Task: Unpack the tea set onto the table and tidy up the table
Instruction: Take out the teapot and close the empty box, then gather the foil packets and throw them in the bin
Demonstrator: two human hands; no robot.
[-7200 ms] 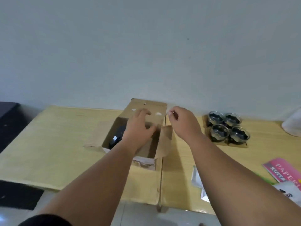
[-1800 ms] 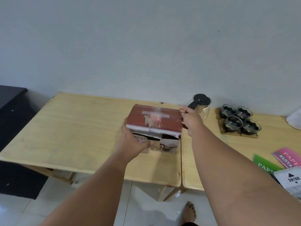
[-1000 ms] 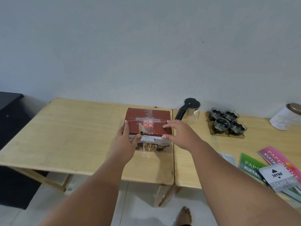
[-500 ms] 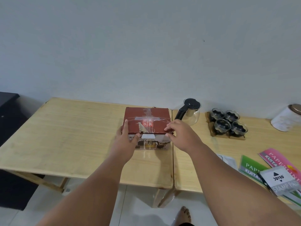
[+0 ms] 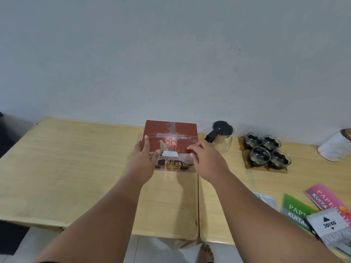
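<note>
The red tea set box (image 5: 171,135), closed and taped, stands on the wooden table (image 5: 76,168) near the wall. My left hand (image 5: 142,160) holds its left front corner, fingers on the side and thumb on the front. My right hand (image 5: 205,158) rests on the box's right front edge with fingers spread. A glass teapot (image 5: 222,137) with a black lid and handle stands just right of the box. Several glass cups (image 5: 267,150) sit on wooden coasters further right.
A white canister (image 5: 336,147) stands at the far right by the wall. Pink and green paper packs (image 5: 311,209) and a Joyko stamp pad pack (image 5: 330,228) lie at the front right. A seam between two tables runs below the box. My bare foot shows on the floor.
The box was open with flaps up and my hands inside; it has since been closed, the teapot now stands on the table, and the box has slid a little toward the wall.
</note>
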